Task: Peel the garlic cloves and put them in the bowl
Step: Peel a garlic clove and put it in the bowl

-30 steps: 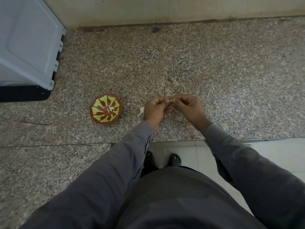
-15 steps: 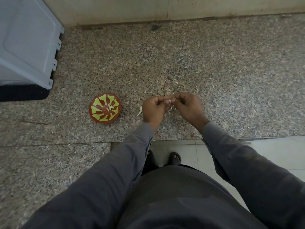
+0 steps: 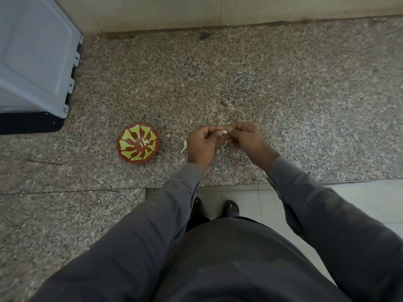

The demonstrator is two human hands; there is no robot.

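A small pale garlic clove is pinched between the fingertips of my left hand and my right hand, a little above the speckled granite counter. A strip of papery skin hangs below the fingers. To the left of my hands stands a small red bowl with a green leaf pattern, and a few peeled cloves lie in its middle. A white scrap of garlic or skin lies on the counter just left of my left hand.
A grey plastic appliance on a black base fills the counter's far left. A tiled wall closes the back. The counter's front edge runs just under my wrists, with floor tiles and my sandalled feet below.
Both hands stay together on the clove with only small finger movements. The hanging strip of skin shows a bit more below the fingers.
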